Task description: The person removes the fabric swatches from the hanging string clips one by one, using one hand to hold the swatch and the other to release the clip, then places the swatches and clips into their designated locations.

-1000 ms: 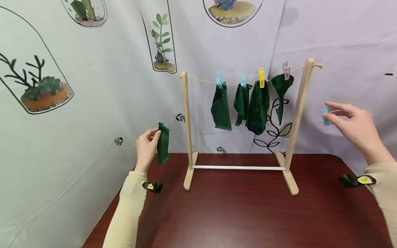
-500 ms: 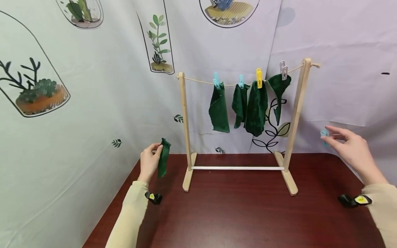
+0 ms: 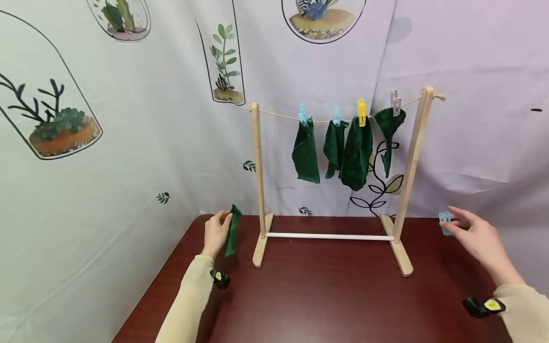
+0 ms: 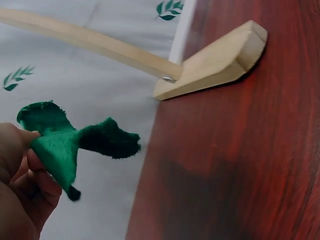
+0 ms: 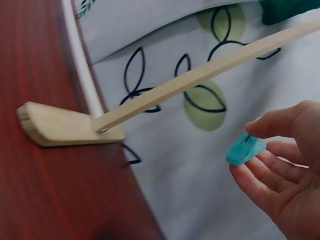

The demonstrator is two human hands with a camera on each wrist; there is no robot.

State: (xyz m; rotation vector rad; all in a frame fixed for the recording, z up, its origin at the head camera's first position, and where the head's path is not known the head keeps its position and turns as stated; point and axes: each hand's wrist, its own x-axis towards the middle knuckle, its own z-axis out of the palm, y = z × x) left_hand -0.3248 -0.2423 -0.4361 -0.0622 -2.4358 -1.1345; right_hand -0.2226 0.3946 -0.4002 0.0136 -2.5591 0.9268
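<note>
Cloth in one grip, peg in the other
My left hand (image 3: 216,231) pinches a green cloth (image 3: 231,230) at lower left; my right hand (image 3: 478,237) pinches a blue clothespin (image 3: 444,222) at lower right.

Fuzzy cloth (image 3: 232,230) — glossy wood table (image 3: 334,305)

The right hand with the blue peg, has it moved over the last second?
Yes. The right hand, pinching the blue peg, dropped from mid-height of the rack's right post to near its foot.
</note>
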